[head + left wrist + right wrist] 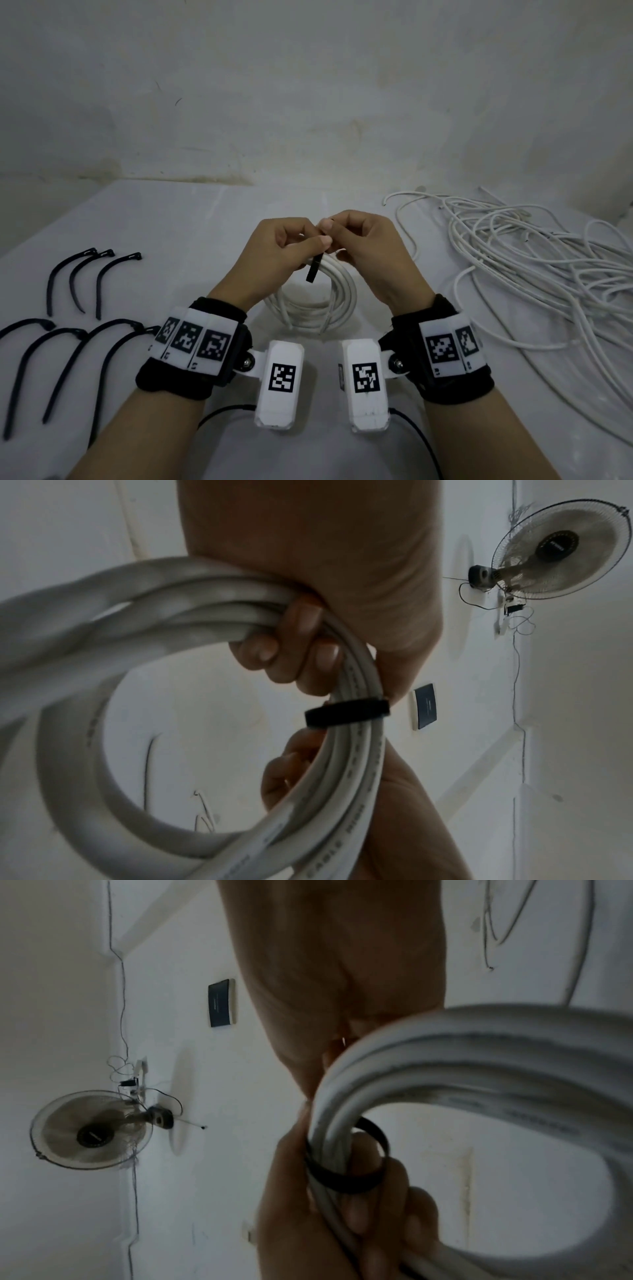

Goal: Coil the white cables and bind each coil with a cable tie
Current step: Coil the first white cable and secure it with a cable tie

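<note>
Both hands' fingers pinch one black tie around one white coil; seven, perhaps, spare ties lie left.

Faint print along white cable jacket: "CABLE" just legible, rest blurred. Wristband marker squares: no text.

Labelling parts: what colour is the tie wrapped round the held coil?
Black. The cable tie bands the white coil, clearest in the left wrist view.

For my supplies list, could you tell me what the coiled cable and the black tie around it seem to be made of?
Coiled cable: apparently matte white plastic sheathing, smooth, with faint printed lettering. Black tie: a flat, dull, flexible band, probably plastic or rubber; the frames leave that open.
</note>
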{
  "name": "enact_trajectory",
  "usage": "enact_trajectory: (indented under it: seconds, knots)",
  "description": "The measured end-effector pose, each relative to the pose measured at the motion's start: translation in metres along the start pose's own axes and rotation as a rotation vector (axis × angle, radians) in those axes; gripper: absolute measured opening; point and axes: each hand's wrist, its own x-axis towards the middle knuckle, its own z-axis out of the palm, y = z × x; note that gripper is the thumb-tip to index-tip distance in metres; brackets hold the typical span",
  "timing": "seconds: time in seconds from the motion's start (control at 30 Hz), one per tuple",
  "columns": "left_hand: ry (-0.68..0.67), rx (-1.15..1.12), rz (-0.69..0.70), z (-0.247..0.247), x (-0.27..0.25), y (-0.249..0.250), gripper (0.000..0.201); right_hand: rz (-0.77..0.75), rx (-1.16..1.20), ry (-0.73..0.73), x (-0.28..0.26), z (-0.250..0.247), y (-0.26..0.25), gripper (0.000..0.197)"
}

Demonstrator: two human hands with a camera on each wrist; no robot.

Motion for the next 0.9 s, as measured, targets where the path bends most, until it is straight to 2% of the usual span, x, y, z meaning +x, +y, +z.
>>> enact_trajectory:
  seconds: [0.1, 0.3, 0.4, 0.5, 0.57, 0.7, 0.9]
  knots:
    - [-0.009, 0.004, 0.008, 0.003, -0.001, 0.000, 0.022, -0.044, 0.010, 0.094, 0.001, -0.007, 0.000, 0.014]
    - [-0.114, 0.014, 0.012, 0.009, -0.003, 0.004, 0.024, -0.040, 0.070, 0.267, 0.006, -0.020, 0.003, 0.014]
    - [-0.096, 0.013, 0.016, 0.006, -0.003, 0.004, 0.022, 0.014, 0.118, 0.209, 0.005, -0.017, 0.003, 0.013]
    - [-0.028, -0.011, 0.029, 0.004, -0.002, 0.000, 0.024, 0.138, 0.212, 0.028, 0.003, -0.016, 0.002, 0.014]
    - [0.008, -0.031, 0.034, 0.006, -0.001, -0.003, 0.023, 0.157, 0.228, -0.027, 0.002, -0.014, 0.000, 0.015]
    - [0.016, -0.011, 0.063, 0.005, 0.000, -0.006, 0.020, 0.091, 0.227, 0.062, 0.003, -0.007, 0.001, 0.022]
    - [-0.047, 0.008, 0.090, 0.006, 0.000, -0.010, 0.028, 0.056, 0.234, 0.149, 0.005, -0.006, 0.003, 0.019]
